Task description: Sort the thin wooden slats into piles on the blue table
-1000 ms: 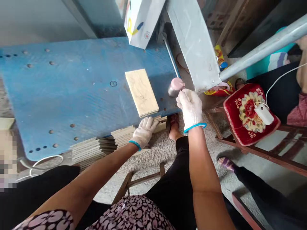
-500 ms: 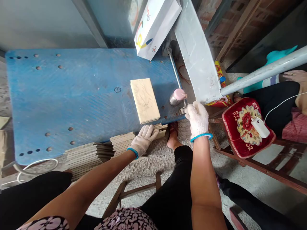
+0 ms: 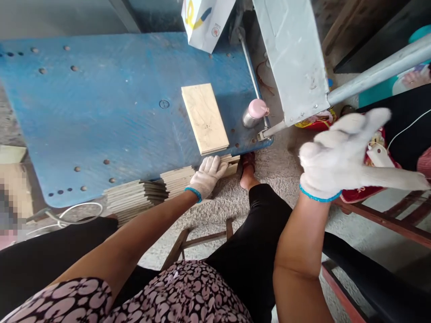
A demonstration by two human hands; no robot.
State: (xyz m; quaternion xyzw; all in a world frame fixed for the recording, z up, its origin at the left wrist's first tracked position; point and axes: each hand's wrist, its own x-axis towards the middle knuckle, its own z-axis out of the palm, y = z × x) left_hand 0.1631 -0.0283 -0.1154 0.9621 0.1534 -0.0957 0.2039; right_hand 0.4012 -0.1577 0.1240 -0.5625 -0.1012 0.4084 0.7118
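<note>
My left hand (image 3: 208,174), in a white knitted glove with a blue cuff, lies with fingers stretched over the end of a row of thin boards (image 3: 178,179) beside the table's front edge. Just beyond its fingertips, a small pile of pale rectangular boards (image 3: 205,119) lies on the blue table (image 3: 101,112). My right hand (image 3: 340,152), gloved alike, is raised at the right with its fingers spread and nothing in it. Behind it, a red cushion (image 3: 362,193) on a wooden chair is partly hidden.
A steel flask with a pink lid (image 3: 257,110) stands near the table's right end, close to a grey metal panel (image 3: 292,58) and pole (image 3: 377,74). At the back is a white paper bag (image 3: 207,27). Another person's hand (image 3: 415,78) shows at far right. A wooden stool (image 3: 202,240) stands below.
My right hand has left the metal fitting at the table's corner, moved right and spread its fingers. My left hand stays by the boards. The whole view has shifted.
</note>
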